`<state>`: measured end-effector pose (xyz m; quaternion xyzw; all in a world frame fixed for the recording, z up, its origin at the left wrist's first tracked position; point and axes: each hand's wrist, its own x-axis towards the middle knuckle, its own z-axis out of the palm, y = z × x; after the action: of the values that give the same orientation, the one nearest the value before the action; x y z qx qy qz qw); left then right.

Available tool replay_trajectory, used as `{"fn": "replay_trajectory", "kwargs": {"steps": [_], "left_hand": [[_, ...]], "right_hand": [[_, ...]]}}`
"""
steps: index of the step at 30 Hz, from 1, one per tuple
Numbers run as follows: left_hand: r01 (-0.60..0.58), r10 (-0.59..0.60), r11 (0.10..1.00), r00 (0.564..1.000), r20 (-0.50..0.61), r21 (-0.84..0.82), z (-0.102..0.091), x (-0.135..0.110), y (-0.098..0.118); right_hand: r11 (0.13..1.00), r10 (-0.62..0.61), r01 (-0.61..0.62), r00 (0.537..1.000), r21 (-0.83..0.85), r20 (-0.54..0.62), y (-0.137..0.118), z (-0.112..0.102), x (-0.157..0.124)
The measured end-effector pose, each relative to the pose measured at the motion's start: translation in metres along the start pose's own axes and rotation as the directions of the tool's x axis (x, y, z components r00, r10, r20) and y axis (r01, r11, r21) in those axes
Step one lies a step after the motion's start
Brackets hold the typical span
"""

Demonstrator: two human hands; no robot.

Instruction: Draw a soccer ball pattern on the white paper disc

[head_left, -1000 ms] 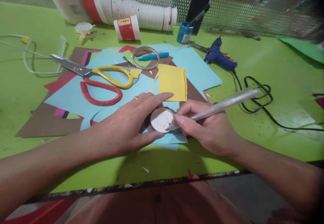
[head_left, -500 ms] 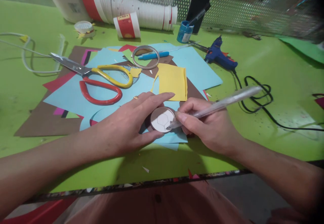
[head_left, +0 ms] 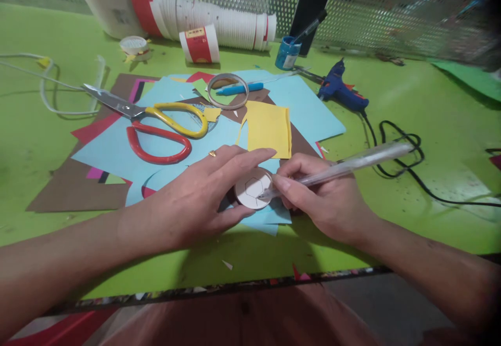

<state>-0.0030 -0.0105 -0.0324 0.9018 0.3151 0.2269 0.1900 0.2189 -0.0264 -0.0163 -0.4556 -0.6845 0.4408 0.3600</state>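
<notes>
A small white disc with a hexagon drawn in dark lines lies on the papers. My left hand, a ring on one finger, steadies it between thumb and fingers. In my right hand is a clear-barrelled pen, gripped close to its point. The tip meets the disc just below and right of the hexagon, and the right fingertips are beside the disc's edge. Yellow paper sits beyond my fingers. Scissors with one yellow and one red handle rest to the left.
Blue paper sheets overlap brown paper. A tape ring surrounds part of a blue marker. Behind are stacked paper cups, one loose cup and a blue paint jar. A corded glue gun lies right.
The drawn lines on the disc now sit at a different angle, as if the disc has turned slightly. The pen tip remains at its lower part. The whole view has shifted a little.
</notes>
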Motion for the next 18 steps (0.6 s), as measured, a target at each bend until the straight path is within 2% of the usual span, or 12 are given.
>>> {"fn": "replay_trajectory", "kwargs": {"steps": [18], "left_hand": [[-0.001,0.001,1.0,1.0,0.01,0.001,-0.0006,-0.001,-0.0004]], "right_hand": [[1.0,0.028,-0.028,0.999,0.004,0.022,-0.0008,0.0011,0.0005]]}}
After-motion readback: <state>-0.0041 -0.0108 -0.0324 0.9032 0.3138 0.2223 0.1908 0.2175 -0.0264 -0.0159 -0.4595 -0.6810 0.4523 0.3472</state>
